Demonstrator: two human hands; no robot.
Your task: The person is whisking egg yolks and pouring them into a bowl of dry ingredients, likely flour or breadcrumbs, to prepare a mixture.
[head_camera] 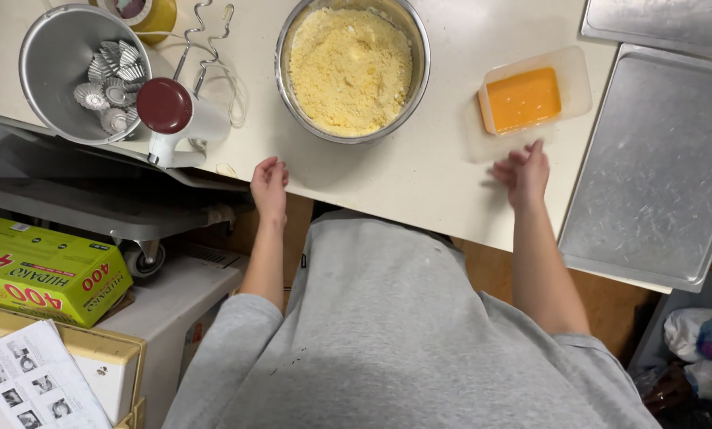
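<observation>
The person stands at the near edge of a pale worktop [419,171], wearing a grey sweatshirt, both forearms stretched forward. The left hand [269,184] rests at the table's front edge with its fingers loosely curled and nothing in them; it holds nothing and touches only the tabletop. Just beyond it, a little to its right, stands a steel bowl [353,70] filled with yellow crumbly mixture, near the hand but apart from it. To the left of that hand lies a white hand mixer [177,115] with a dark red end, its wire beaters pointing away from the person, and beside it a second metal bowl [62,67] holding a heap of small fluted tins [111,83]. The right hand [522,171] lies on the worktop with its fingers spread and slightly blurred, empty as well. Its fingertips sit just short of a clear plastic container [530,95] holding orange liquid, which lies directly ahead of the hand; whether they touch the container's near edge cannot be told. To the right of this hand, close by, a large metal baking tray [657,175] overhangs the table edge, with another tray [665,24] beyond it. Lower left, off the table, sits a green and yellow box [42,270] on a white cabinet.
</observation>
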